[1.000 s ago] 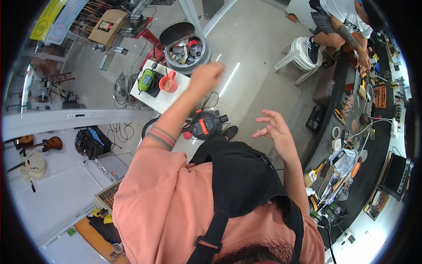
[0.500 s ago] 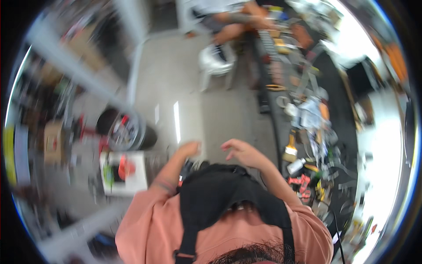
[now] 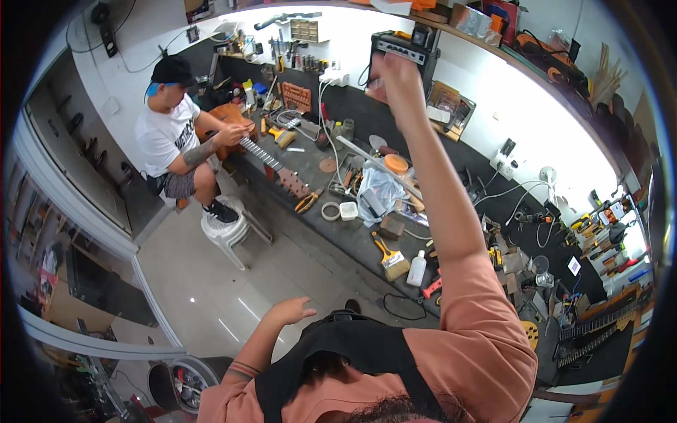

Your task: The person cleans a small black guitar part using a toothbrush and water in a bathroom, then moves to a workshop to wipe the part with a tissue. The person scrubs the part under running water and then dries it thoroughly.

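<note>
My right arm reaches far over the workbench. My right hand [image 3: 398, 77] is raised in front of a small black amplifier [image 3: 402, 49] by the back wall; motion smears its fingers, and I cannot tell whether it holds or touches anything. Low over the floor, my left hand [image 3: 290, 310] is empty, with its thumb and fingers apart. Below my right forearm lie a wide paintbrush [image 3: 391, 261] with a yellow handle, a white bottle [image 3: 417, 268] and a crumpled clear plastic bag [image 3: 377, 190].
A co-worker in a white shirt sits at the left with an acoustic guitar [image 3: 290, 180], its neck along the bench [image 3: 331, 243]. White stacked stools [image 3: 229, 229] stand on the floor. Pliers [image 3: 309, 201] and a tape roll [image 3: 330, 211] lie on the bench. A bin [image 3: 185, 384] is at lower left.
The view has swung right toward the bench and back wall. My right hand has gone from near my waist up to the amplifier; my left stays low and empty.
</note>
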### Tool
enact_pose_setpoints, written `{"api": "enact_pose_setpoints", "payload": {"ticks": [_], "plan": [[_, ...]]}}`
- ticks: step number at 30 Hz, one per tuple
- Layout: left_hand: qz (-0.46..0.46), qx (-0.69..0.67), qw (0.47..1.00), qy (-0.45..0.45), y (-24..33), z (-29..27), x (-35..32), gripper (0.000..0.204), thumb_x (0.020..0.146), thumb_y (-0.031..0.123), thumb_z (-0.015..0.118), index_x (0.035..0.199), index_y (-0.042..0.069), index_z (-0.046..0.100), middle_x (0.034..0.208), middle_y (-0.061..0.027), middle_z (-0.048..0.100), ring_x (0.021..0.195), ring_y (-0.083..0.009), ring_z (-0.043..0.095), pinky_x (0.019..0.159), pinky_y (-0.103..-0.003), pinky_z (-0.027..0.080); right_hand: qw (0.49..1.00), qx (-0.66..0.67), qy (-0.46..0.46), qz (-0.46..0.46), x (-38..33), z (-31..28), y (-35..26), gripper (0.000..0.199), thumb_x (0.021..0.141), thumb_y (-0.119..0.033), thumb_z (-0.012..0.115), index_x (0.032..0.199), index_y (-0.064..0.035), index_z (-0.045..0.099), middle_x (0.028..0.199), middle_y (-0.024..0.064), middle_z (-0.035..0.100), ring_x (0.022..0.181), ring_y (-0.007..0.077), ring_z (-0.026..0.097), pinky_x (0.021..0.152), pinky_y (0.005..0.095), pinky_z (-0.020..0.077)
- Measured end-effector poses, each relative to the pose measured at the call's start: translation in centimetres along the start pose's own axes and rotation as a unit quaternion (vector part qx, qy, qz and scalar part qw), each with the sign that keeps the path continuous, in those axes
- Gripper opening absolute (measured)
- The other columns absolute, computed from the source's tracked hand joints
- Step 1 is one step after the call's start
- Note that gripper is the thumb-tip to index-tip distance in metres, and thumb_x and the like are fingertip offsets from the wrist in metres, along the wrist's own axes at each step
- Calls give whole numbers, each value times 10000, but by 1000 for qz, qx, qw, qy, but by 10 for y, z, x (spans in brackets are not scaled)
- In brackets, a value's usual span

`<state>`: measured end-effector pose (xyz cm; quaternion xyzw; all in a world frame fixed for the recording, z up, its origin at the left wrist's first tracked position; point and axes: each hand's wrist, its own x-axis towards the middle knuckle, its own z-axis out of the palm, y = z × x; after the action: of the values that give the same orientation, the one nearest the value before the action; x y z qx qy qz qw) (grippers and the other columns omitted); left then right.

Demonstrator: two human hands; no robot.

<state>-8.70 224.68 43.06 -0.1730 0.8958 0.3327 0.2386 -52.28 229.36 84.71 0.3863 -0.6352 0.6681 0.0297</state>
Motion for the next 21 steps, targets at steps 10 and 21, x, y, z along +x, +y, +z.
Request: {"api": "enact_pose_setpoints", "payload": {"ticks": [10, 21], "plan": [[85, -228, 953, 180, 99, -164, 29, 612, 1071, 376, 722, 1549, 22, 582, 1475, -183, 671, 1282, -286, 685, 1104, -408, 529, 919, -208, 91, -322, 83, 22, 45, 245, 982, -232, 742, 910, -2, 697, 833, 192, 714, 767, 449, 687, 756, 558, 523], [205, -671, 712, 9, 161, -257, 52, 640, 1112, 489, 647, 1549, 26, 581, 1424, -99, 708, 1313, -221, 671, 1121, -406, 515, 929, 80, -358, 54, -199, -19, 60, 556, 975, -216, 800, 1457, 9, 637, 1449, 207, 656, 1346, 340, 633, 1165, 439, 456]]}}
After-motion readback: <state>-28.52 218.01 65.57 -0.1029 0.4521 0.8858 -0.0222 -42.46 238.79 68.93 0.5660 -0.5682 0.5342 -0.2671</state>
